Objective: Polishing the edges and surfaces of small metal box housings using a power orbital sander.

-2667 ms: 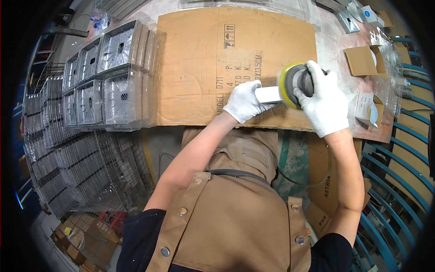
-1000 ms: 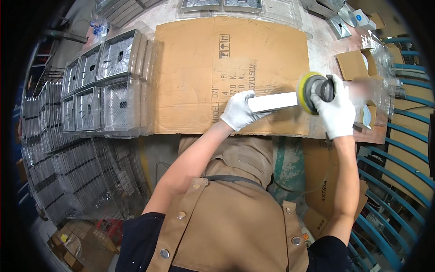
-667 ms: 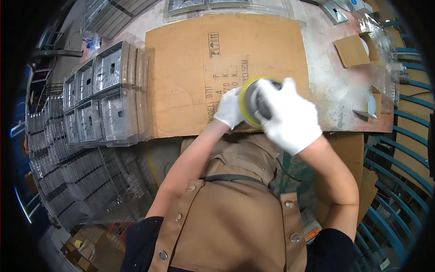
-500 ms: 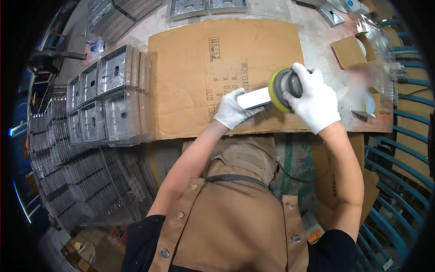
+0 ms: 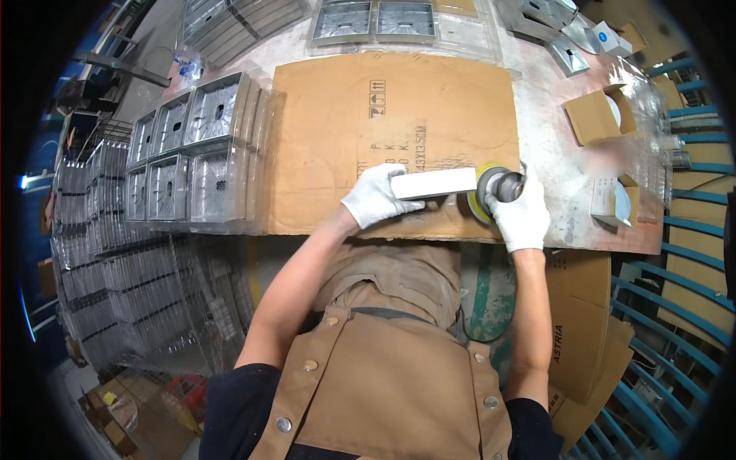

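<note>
My left hand point(image 5: 380, 197), in a white glove, grips the left end of a rectangular metal part point(image 5: 435, 184) whose bright side faces up. In my gloved right hand point(image 5: 524, 215) is a round power sander point(image 5: 502, 188) with a dark body and a yellow-green pad. The sander is tilted on edge, its pad against or very close to the part's right end; I cannot tell which. Both are held above a brown cardboard sheet point(image 5: 322, 138) on the table. A dark cord below the table edge probably belongs to the sander, but its link is hidden.
Square metal housings in clear plastic trays point(image 5: 199, 153) stand stacked at the left. More metal frames point(image 5: 343, 21) lie at the back. To the right are two opened cardboard boxes point(image 5: 590, 119), a small white box point(image 5: 611, 40) and blue rails point(image 5: 698, 192).
My right hand and the sander have moved down toward me and slightly right. The metal part has turned from slanted to nearly level. My left hand has shifted a little left.
</note>
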`<state>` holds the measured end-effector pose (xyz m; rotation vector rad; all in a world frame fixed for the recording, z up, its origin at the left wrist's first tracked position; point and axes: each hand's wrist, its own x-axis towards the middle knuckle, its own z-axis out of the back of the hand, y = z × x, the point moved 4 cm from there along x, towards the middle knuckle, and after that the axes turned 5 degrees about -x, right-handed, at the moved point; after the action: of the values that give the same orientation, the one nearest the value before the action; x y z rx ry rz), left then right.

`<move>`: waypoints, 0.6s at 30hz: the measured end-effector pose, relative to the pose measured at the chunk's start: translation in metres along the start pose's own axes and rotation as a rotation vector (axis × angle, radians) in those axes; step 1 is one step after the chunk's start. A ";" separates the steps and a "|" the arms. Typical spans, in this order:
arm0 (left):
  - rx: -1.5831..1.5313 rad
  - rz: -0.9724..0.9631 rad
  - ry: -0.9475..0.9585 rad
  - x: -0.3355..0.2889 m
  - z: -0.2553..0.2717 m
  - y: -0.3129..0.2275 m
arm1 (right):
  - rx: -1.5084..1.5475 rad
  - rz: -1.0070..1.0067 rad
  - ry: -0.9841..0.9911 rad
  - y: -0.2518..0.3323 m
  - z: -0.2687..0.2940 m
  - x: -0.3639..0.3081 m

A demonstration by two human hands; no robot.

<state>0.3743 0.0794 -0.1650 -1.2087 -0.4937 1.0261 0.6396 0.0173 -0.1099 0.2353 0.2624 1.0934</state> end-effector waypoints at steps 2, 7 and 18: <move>0.089 0.039 0.018 0.000 0.011 -0.002 | -0.030 0.006 0.030 0.004 -0.010 -0.005; 0.113 0.073 0.046 -0.006 0.021 -0.005 | -0.039 0.036 0.060 0.001 -0.036 -0.010; 0.295 -0.076 -0.097 -0.007 0.026 -0.017 | -0.088 0.037 0.077 0.006 -0.050 -0.011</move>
<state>0.3568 0.0872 -0.1396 -0.8760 -0.4425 1.0548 0.6133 0.0129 -0.1545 0.1197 0.2792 1.1490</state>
